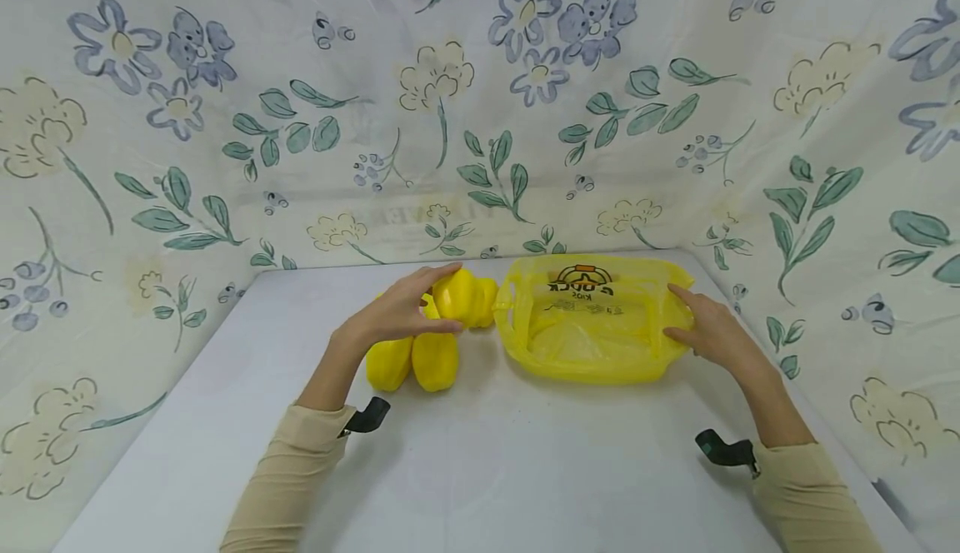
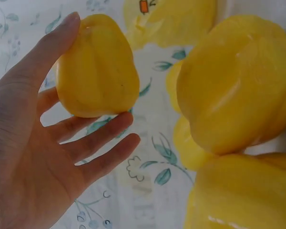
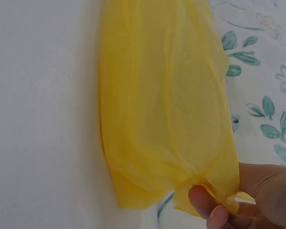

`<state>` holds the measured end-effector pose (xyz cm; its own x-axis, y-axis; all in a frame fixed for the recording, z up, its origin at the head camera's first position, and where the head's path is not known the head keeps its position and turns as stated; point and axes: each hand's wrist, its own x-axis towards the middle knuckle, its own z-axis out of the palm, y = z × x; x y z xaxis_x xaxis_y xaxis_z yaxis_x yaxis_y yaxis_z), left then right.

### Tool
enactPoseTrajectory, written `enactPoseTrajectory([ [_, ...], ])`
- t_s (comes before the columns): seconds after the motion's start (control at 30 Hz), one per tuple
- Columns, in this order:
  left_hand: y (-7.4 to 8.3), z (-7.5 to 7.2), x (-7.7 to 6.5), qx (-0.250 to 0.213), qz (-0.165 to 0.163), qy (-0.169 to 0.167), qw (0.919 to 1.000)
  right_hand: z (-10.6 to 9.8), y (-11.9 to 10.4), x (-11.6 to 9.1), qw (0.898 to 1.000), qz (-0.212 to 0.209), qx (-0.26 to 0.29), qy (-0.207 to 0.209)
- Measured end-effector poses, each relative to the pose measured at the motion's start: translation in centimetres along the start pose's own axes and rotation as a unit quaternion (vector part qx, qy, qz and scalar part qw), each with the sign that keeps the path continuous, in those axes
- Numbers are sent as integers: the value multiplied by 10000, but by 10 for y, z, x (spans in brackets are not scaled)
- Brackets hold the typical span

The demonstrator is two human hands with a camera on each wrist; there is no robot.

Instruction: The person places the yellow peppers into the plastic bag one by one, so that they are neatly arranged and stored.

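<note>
My left hand grips a yellow bell pepper between thumb and fingers, just left of the bag's opening. In the left wrist view that pepper shows whole, the last fingers spread beneath it. Several more yellow bell peppers sit together under and beside this hand, some partly hidden by it. A yellow plastic bag with dark printing lies on its side, its open end toward the peppers. My right hand pinches the bag's closed right end; the right wrist view shows bunched plastic between thumb and fingers.
A white table carries everything. Behind it and at both sides hangs a floral-print sheet. Dark camera mounts sit at both wrists.
</note>
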<state>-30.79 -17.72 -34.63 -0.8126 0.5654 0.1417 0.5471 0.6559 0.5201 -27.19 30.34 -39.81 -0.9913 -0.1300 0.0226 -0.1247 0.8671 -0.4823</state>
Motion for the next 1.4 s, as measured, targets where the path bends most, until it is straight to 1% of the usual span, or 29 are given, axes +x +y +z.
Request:
enactPoseTrajectory([
  [0.1,7,4,8,-19,155,-41,9999,0,-1,0,10000,-2,14,-15],
  [0.27,22,12,22,-34,303,-177,9994,-1,-2,-1,10000,-6,0,-8],
  [0.53,41,27,44,179,650,-515,9964,-1,-2,-1,9999,-107,-16,14],
  [0.67,50,36,55,420,812,-537,9944,-2,-2,0,9999,-130,-38,1],
  [0.8,59,45,67,594,839,-589,9930,-3,-2,1,9998,-166,-73,20],
  [0.97,71,56,82,595,884,-776,9913,-2,-2,1,9998,-213,-31,55],
  [1.07,77,63,92,609,984,-835,9898,-1,-1,1,9998,-209,21,64],
  [1.23,84,74,111,862,1175,-891,9853,-1,-1,0,9997,-217,19,96],
  [1.4,90,86,129,943,1109,-1111,9831,-2,0,0,9997,-210,19,89],
])
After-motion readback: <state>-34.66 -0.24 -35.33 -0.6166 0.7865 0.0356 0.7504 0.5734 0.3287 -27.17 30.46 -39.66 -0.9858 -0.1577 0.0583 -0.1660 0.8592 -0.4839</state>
